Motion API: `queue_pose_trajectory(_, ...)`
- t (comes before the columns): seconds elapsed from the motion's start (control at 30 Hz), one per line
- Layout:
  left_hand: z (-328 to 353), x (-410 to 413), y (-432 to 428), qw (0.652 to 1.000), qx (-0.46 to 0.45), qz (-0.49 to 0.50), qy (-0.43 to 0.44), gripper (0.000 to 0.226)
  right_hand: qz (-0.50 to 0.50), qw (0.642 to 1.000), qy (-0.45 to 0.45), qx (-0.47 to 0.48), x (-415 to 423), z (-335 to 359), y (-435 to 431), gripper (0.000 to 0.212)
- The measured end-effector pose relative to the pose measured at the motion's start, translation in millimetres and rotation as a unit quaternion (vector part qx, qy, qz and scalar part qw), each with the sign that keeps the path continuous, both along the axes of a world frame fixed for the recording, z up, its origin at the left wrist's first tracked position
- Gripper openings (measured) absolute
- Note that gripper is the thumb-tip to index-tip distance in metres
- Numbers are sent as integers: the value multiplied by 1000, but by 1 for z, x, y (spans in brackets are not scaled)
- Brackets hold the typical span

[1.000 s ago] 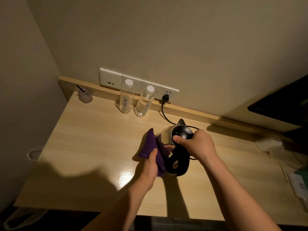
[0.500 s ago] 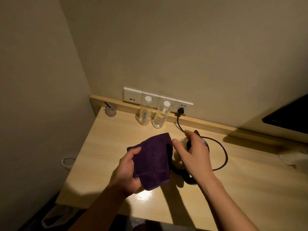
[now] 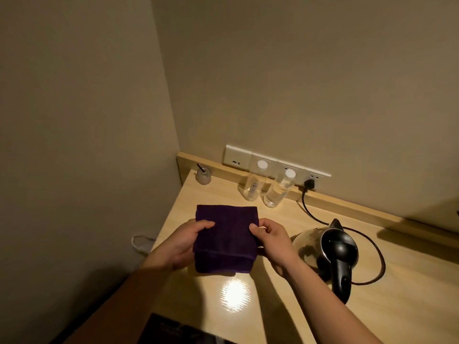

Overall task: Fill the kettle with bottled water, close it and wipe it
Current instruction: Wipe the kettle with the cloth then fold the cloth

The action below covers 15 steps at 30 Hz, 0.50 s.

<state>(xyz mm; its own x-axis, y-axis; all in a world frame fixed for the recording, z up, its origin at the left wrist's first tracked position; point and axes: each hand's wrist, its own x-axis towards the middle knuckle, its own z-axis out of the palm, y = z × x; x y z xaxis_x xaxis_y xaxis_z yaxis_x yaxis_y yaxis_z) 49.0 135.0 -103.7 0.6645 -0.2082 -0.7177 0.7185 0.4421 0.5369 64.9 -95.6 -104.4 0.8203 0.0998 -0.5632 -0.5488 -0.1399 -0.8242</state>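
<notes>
The head camera shows one folded purple cloth [image 3: 227, 239] held just above the wooden table [image 3: 273, 306] by two hands. The left hand [image 3: 185, 244] grips the cloth's left edge, thumb on top and fingers curled beneath. The right hand [image 3: 272, 240] pinches the right edge in the same way. One kettle [image 3: 330, 249], with a shiny body and a black lid and handle, stands on the table just right of the right hand with its lid down; neither hand touches it. One black cord [image 3: 372, 269] loops round it to a single plug [image 3: 310, 184] in the row of white wall sockets [image 3: 238, 157]. Two clear bottles [image 3: 254, 182] [image 3: 278, 191] with white caps stand upright side by side at the back ledge; their water level cannot be told. One small frosted cup [image 3: 203, 175] holding a dark stick sits in the far left corner.
</notes>
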Motion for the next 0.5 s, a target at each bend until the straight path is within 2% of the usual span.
queue_pose_trajectory(0.13, -27, 26, 27, 987, 139, -57, -54, 39, -9, 1000, 12, -9, 21, -20, 25, 14)
queue_pose_trajectory(0.3, -67, 65, 47, 953, 249, -138, -100, 37, -14, 999, 40, -16, 49, -56, 54, 11)
queue_pose_trajectory(0.4, -93, 87, 57, 916, 315, -195, -156, 42, -12, 998, 44, -38, 63, -78, 67, 20)
queue_pose_trajectory(0.5, -119, 100, 60, 868, 394, -239, -184, 49, -1, 996, 19, -92, 72, -99, 77, 19)
